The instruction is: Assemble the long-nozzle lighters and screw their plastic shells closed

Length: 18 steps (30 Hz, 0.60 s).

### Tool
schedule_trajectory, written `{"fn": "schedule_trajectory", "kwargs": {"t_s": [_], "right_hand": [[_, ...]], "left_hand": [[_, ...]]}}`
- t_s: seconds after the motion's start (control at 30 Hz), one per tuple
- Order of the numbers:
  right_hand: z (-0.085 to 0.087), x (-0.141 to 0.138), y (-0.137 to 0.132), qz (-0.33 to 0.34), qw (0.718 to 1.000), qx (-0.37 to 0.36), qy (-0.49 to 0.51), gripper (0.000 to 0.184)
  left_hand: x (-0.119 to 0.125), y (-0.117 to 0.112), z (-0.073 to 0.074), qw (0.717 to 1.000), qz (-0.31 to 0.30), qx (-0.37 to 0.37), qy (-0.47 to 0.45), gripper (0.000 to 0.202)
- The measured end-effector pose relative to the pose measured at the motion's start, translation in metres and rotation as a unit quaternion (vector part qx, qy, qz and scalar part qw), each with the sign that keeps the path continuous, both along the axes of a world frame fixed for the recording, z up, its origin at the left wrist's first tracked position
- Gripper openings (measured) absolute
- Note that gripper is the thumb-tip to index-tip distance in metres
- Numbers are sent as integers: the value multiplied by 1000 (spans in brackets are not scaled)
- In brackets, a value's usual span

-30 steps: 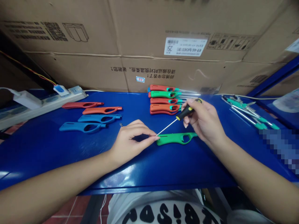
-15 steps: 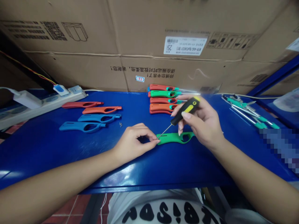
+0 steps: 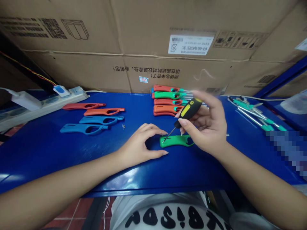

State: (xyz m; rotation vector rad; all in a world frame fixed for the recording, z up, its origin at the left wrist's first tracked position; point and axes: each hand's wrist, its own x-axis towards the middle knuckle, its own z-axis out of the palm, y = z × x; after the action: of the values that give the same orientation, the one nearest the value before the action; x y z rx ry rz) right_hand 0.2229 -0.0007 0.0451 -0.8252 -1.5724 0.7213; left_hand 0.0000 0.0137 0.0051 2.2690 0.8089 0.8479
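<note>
I see the left hand (image 3: 136,145) has undone its pinch, thumb and forefinger now spread near and far of the green lighter's (image 3: 176,141) left end. The screwdriver (image 3: 190,110) in the right hand (image 3: 212,124) stands steeper than a second ago.

Both arms reached forward from either side, bare along the forearms, and angled in toward each other. The left forearm (image 3: 59,183) sloped low and long up to a nearly straight left wrist (image 3: 118,156). I could see the left hand (image 3: 137,143) spread in a loose C, its thumb (image 3: 157,155) stretched straight and its index finger (image 3: 157,131) arched above, the two tips well apart. The right forearm (image 3: 261,182) slanted up more steeply, and the right hand (image 3: 212,123) stood higher, closed in a light grip, with its thumb (image 3: 190,127) pointing inward, its index finger (image 3: 211,98) crooked over the top and the others curled behind. The hands were near each other, not touching
</note>
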Motion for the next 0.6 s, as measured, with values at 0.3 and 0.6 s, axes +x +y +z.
{"fn": "schedule_trajectory", "kwargs": {"t_s": [0.3, 0.6], "right_hand": [[-2, 0, 1, 12, 1000, 12, -6, 63], [-5, -3, 2, 14, 999, 31, -22, 62]], "left_hand": [[-1, 3, -7, 998, -41, 17, 51, 39], [-2, 3, -8, 997, -44, 21, 57, 35]]}}
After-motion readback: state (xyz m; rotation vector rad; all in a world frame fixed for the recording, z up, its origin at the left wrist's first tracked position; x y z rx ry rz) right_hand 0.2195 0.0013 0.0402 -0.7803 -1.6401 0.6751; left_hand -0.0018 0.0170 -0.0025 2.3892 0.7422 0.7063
